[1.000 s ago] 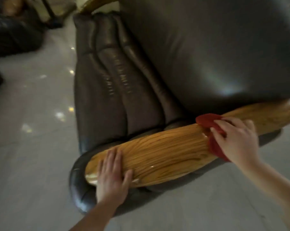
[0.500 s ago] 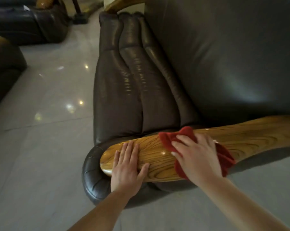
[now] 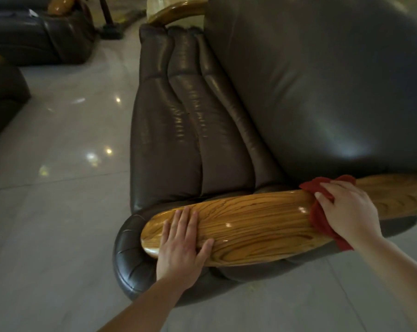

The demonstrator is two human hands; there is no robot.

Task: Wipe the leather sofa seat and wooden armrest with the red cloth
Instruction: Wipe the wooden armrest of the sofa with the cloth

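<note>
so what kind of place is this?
Probably a living room or furniture showroom; can't tell which. A dark leather sofa with a glossy wooden armrest, more dark leather seating across a polished tile floor.

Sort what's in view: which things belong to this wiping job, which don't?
Job: red cloth under the right hand; wooden armrest; leather seat; left hand flat on the armrest.
Not: other sofa; floor; dark stand.
</note>
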